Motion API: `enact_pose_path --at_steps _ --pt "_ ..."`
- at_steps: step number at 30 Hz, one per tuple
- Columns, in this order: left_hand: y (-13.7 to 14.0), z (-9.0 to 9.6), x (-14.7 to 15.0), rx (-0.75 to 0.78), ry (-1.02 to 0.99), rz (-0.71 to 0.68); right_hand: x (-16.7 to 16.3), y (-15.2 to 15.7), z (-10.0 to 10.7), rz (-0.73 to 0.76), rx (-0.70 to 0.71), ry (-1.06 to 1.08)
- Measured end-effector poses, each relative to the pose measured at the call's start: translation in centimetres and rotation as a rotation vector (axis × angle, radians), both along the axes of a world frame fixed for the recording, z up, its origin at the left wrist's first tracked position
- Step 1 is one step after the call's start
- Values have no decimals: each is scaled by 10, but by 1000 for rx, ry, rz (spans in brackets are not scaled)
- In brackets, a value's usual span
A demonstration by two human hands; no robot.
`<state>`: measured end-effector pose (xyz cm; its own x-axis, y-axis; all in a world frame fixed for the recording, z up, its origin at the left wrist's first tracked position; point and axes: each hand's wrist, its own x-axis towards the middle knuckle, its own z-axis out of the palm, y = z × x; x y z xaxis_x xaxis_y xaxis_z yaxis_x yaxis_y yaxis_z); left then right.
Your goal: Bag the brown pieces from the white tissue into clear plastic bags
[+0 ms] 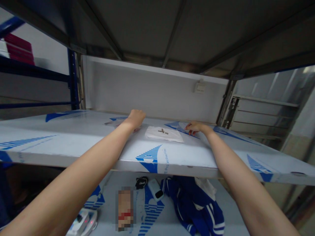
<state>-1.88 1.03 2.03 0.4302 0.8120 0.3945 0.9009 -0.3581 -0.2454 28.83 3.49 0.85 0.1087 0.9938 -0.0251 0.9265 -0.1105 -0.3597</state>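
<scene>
A white paper sheet [150, 132] lies on the film-covered shelf between my hands. Several small grey-brown pieces [162, 131] rest on the sheet. My left hand [136, 118] is just left of the paper, with its fingers curled down and mostly hidden behind the hand; what they hold, if anything, does not show. Beside it on the left lies a thin clear plastic piece [113, 123], perhaps a bag. To the right of the paper, my right hand [196, 127] hangs low over the shelf, fingers bent and apart, over a blue print on the film.
Close overhead runs an upper metal shelf [147, 29]. Metal posts [73, 78] stand at both sides, with a wall behind. On the lower level are a blue garment [197, 203], a pale blue device [155, 189], a black item [141, 182] and a white device [83, 223].
</scene>
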Motion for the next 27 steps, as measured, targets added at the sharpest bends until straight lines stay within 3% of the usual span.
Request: enact_pose_path --at_steps 4,7,11,16,19,23,27 --pt "-1 3 6 141 -92 52 -4 -2 4 99 273 -61" --pt "0 5 11 198 -277 2 -24 -6 5 350 461 180" --pt "8 4 18 229 -613 -209 -76 -9 3 518 412 538" --pt "13 -1 25 143 -895 -448 -136 4 -2 559 373 664" --pt "10 -3 25 184 -821 -424 -142 13 -5 484 427 687" --pt "6 -2 25 279 -425 -321 -124 10 -4 377 524 723" --pt "2 -2 25 419 -153 -345 -110 5 -2 347 665 672"
